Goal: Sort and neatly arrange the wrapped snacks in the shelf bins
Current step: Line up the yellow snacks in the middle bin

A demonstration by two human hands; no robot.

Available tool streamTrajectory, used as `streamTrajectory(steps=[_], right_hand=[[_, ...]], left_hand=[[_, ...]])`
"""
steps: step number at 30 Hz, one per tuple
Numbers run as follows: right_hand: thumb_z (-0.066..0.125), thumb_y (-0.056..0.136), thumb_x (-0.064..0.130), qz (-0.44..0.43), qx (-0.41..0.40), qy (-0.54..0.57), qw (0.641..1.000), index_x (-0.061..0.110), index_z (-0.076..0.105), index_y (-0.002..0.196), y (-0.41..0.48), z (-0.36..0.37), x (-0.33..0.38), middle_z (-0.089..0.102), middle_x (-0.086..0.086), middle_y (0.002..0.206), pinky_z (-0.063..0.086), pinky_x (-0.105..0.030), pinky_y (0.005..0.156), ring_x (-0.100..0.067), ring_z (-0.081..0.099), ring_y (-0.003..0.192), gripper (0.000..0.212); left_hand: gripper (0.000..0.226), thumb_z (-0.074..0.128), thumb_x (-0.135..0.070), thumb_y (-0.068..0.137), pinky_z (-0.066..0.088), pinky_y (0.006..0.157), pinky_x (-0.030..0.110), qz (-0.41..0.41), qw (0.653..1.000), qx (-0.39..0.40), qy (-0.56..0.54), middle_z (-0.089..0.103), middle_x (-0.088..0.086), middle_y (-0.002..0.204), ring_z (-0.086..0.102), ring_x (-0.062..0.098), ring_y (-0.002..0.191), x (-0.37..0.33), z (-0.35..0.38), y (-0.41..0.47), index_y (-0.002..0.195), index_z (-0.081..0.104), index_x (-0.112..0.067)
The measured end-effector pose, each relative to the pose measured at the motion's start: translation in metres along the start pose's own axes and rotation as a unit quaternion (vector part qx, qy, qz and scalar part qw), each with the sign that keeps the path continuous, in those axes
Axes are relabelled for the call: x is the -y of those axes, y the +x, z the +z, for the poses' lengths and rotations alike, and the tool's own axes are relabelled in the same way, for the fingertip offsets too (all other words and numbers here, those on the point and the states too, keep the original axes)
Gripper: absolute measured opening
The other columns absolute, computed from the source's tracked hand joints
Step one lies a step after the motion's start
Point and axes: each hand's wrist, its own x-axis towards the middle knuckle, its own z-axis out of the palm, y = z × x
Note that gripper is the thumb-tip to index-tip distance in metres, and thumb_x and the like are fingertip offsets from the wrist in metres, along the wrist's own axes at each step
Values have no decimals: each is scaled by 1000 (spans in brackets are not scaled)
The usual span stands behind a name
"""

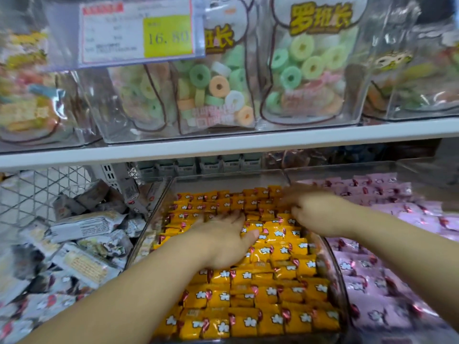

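Pressing flat on the orange snacks, the left hand lies palm down near the middle of the clear bin, fingers straight and spread, thumb out to the side. It grips nothing. The flat palm is probably there to level the top layer and hold the rows in place.

The right hand hovers farther back, toward the rear right part of the same bin. It is smeared by motion. Its fingers look bent, but I cannot tell whether they pinch a wrapper or are merely curled. My guess is that it is nudging pieces into line there.

The orange snacks fill this bin in fairly even rows, tidiest along the front. To the right, across a clear wall, pink snacks lie in their own bin. To the left, grey-and-white packets sit in a loose heap against wire mesh, and they look the least sorted.

Above, a white shelf carries bags of ring candies and a price tag.
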Motion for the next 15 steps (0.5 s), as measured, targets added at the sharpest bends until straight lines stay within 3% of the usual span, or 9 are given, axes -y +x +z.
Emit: streamTrajectory(steps=[8,13,15], right_hand=[[34,97,8,-16,-8,21,1000,18,49,135,-2,1,2,42,-9,143,36,-32,104,-23,44,126,42],[34,97,8,-13,-35,17,999,12,52,130,-1,5,-1,49,-13,134,41,-33,98,-26,51,116,39],[33,97,9,-16,-44,15,999,14,51,132,0,7,-2,48,-12,135,40,-31,98,-25,51,116,40]], left_hand=[[66,5,-60,95,-7,116,50,-49,998,12,26,-7,-7,158,-6,18,146,-6,-2,14,150,-4,-26],[60,17,-51,99,-2,116,47,13,995,-79,-52,-6,-5,159,3,17,146,-16,-5,2,151,2,-25],[57,16,-50,99,-3,116,47,45,995,-68,-49,1,-5,159,4,15,146,-25,-5,-3,151,8,-26]])
